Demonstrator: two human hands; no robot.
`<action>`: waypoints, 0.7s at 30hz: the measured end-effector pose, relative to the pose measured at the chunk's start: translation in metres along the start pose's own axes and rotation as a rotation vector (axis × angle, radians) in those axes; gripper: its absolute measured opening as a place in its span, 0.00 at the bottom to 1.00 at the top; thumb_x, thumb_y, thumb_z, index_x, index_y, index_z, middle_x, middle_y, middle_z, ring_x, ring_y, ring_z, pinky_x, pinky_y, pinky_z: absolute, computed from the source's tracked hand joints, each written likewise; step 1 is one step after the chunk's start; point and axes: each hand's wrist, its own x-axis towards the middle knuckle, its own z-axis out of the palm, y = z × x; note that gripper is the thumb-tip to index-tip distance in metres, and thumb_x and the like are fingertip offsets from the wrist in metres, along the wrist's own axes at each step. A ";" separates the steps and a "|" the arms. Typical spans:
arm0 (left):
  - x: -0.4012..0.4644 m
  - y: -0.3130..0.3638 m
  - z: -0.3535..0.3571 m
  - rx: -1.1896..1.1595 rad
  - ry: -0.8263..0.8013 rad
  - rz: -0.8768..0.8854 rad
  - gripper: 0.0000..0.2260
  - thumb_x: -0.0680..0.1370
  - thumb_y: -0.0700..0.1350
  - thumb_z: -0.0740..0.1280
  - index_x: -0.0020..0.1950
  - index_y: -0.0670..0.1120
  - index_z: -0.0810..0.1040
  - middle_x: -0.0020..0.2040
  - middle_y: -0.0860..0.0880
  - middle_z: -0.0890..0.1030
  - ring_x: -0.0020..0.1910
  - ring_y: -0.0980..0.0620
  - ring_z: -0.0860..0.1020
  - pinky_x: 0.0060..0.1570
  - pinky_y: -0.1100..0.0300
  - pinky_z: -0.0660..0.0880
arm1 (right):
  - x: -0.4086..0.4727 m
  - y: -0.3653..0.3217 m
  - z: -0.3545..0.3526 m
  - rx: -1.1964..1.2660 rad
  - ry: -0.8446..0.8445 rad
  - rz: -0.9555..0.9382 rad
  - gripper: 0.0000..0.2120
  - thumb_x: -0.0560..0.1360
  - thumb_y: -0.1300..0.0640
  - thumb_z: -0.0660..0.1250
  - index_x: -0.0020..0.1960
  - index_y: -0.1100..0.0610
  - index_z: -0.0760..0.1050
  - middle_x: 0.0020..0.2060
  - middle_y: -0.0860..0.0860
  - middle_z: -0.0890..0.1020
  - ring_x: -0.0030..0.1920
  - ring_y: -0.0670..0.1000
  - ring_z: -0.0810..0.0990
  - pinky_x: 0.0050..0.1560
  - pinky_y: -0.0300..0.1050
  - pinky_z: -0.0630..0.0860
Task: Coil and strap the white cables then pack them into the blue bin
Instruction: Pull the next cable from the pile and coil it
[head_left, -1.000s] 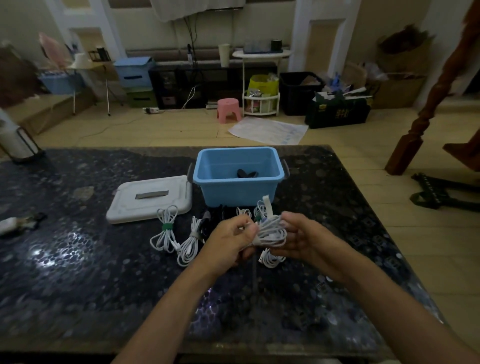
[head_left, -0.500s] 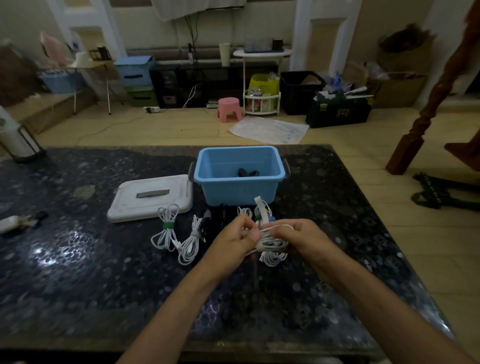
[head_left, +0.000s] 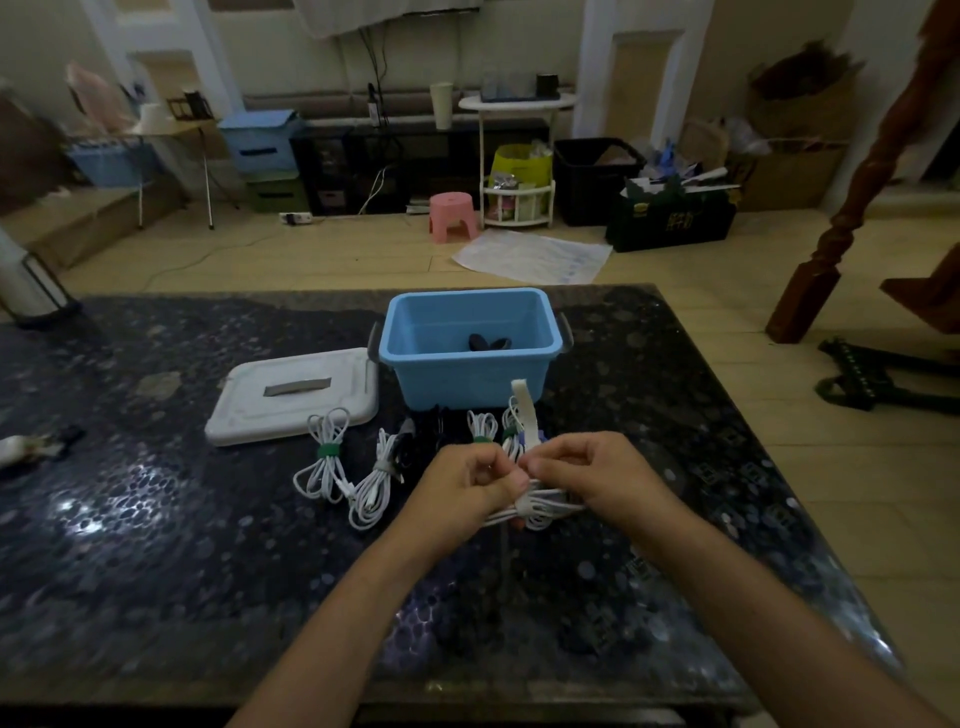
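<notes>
Both hands hold one coiled white cable (head_left: 540, 512) just above the dark table, in front of the blue bin (head_left: 470, 376). My left hand (head_left: 467, 480) grips the coil's left side. My right hand (head_left: 587, 473) pinches a white strap (head_left: 522, 410) that is wrapped round the coil, its free end sticking up. Several strapped white coils lie on the table: one with a green strap (head_left: 324, 457), one with a white strap (head_left: 376, 483), and two smaller ones (head_left: 483, 428) right before the bin. Something dark lies inside the bin.
The bin's white lid (head_left: 293, 395) lies flat to the left of the bin. A dark cable bundle (head_left: 428, 426) sits between the coils. A small white object (head_left: 21, 447) rests at the table's left edge. The table's near edge runs under my forearms.
The hands have come closer together and the coil has sunk a little toward the table. The strap now goes round the coil, with its end raised.
</notes>
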 end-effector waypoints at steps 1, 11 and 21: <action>0.000 0.000 0.000 -0.001 -0.007 -0.009 0.07 0.77 0.35 0.70 0.40 0.39 0.78 0.32 0.49 0.82 0.31 0.58 0.80 0.35 0.68 0.73 | 0.000 0.001 0.001 -0.029 0.009 -0.020 0.07 0.74 0.63 0.73 0.52 0.57 0.84 0.40 0.53 0.87 0.41 0.47 0.85 0.41 0.37 0.79; 0.001 -0.001 0.003 0.029 0.025 -0.090 0.12 0.79 0.37 0.67 0.36 0.44 0.79 0.29 0.55 0.78 0.30 0.62 0.74 0.35 0.69 0.68 | 0.001 0.007 0.012 -0.104 0.140 -0.056 0.21 0.74 0.61 0.74 0.64 0.50 0.76 0.37 0.49 0.87 0.41 0.45 0.85 0.44 0.39 0.78; -0.001 -0.004 0.003 -0.083 0.012 -0.138 0.19 0.71 0.48 0.72 0.53 0.38 0.72 0.38 0.42 0.82 0.39 0.44 0.81 0.45 0.48 0.75 | 0.001 0.008 0.016 -0.047 0.154 -0.082 0.02 0.74 0.59 0.74 0.44 0.53 0.84 0.39 0.49 0.87 0.41 0.47 0.85 0.45 0.43 0.81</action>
